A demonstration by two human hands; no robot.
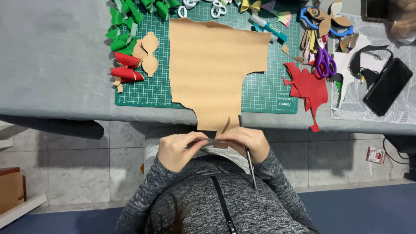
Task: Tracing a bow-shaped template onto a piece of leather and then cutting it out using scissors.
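Both hands meet just below the table edge, the left hand [175,149] and right hand [245,143] together pinching a small tan strip [211,142], right beside the tan sheet [214,65] lying above them.

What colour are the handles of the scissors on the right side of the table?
Purple. The scissors show best in the head view, lying right of the green mat.

A tan sheet [212,69] lies on a green gridded cutting mat [268,89]; red scraps [308,89], purple-handled scissors [325,63], green bows [122,26], grey cloth [52,56].
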